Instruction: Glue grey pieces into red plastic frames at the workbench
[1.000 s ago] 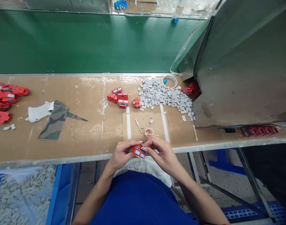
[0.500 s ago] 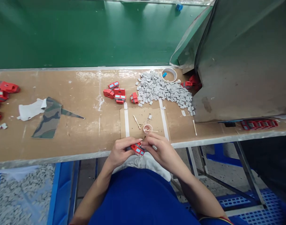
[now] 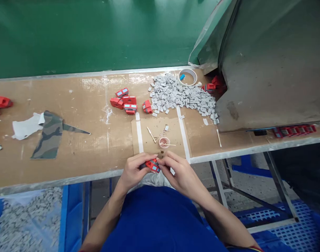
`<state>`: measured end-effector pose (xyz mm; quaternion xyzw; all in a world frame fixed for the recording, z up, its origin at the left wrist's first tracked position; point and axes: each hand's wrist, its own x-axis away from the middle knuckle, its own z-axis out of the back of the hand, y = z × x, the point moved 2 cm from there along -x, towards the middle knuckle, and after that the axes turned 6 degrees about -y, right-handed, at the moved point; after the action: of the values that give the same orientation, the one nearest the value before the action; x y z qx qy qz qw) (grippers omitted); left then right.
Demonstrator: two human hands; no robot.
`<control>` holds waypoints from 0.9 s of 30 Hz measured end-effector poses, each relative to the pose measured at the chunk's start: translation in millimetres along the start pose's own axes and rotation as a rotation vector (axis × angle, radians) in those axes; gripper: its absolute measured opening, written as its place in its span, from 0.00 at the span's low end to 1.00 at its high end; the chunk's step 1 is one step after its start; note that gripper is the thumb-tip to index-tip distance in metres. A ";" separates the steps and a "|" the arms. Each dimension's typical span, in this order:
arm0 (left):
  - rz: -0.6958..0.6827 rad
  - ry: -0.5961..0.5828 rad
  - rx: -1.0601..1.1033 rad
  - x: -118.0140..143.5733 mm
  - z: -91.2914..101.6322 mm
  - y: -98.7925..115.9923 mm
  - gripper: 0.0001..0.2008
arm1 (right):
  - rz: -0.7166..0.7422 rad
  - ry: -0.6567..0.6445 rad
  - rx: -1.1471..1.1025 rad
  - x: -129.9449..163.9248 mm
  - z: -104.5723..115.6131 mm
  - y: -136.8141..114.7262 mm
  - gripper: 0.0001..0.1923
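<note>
My left hand [image 3: 133, 170] is closed around a small red toy vehicle part [image 3: 153, 165] with light blue windows, held at the table's front edge. The fingertips of my right hand [image 3: 179, 172] are pinched together at the right end of that part; whatever they may hold is hidden. Just beyond my hands stands a small round cup [image 3: 164, 142] of brownish liquid with a cotton swab [image 3: 171, 144] lying across it. Left of the cup lies another white stick [image 3: 151, 135]. One small grey piece [image 3: 166, 128] rests on the cardboard [image 3: 160, 122] behind the cup.
A heap of small grey pieces [image 3: 175, 92] lies at the back, beside a tape roll [image 3: 194, 83]. Several red parts [image 3: 130, 108] sit left of it. Camouflage cloth [image 3: 48, 136] lies farther left. A large grey panel [image 3: 275, 70] stands at right; a blue crate [image 3: 70, 213] is below left.
The camera view has shifted slightly, so the table items appear a little higher and farther left. Both hands stay at the red part, with the right fingertips still against its end.
</note>
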<state>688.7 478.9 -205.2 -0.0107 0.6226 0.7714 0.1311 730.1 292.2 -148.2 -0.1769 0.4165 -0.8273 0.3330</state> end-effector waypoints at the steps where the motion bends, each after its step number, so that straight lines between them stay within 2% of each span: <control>1: -0.015 0.003 -0.006 -0.1 -0.3 0.8 0.14 | 0.002 0.008 -0.012 1.6 -0.6 -0.1 0.10; 6: -0.068 -0.020 -0.036 -2.2 -0.9 3.8 0.11 | 0.023 0.065 -0.078 7.6 -1.2 1.5 0.08; 11: -0.063 -0.035 -0.059 -2.3 -0.3 2.3 0.16 | -0.023 0.135 -0.232 9.1 -2.4 11.0 0.06; 16: -0.062 -0.031 -0.041 -3.0 -1.1 2.5 0.14 | -0.002 0.221 -0.227 10.7 -8.0 13.3 0.06; 19: -0.061 -0.047 -0.052 -4.5 -1.3 4.0 0.14 | 0.003 0.189 -0.190 10.3 -7.7 11.8 0.06; 24: -0.077 -0.103 -0.096 -5.0 -1.7 6.8 0.11 | -0.015 0.054 -0.135 9.8 -4.8 10.5 0.09; 27: -0.067 -0.144 -0.138 -5.1 -1.8 7.9 0.09 | -0.013 0.039 -0.111 11.2 -5.9 12.2 0.12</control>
<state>691.6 474.6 -197.1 0.0148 0.5564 0.8063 0.2003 723.7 282.5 -161.3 -0.1815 0.4670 -0.8083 0.3092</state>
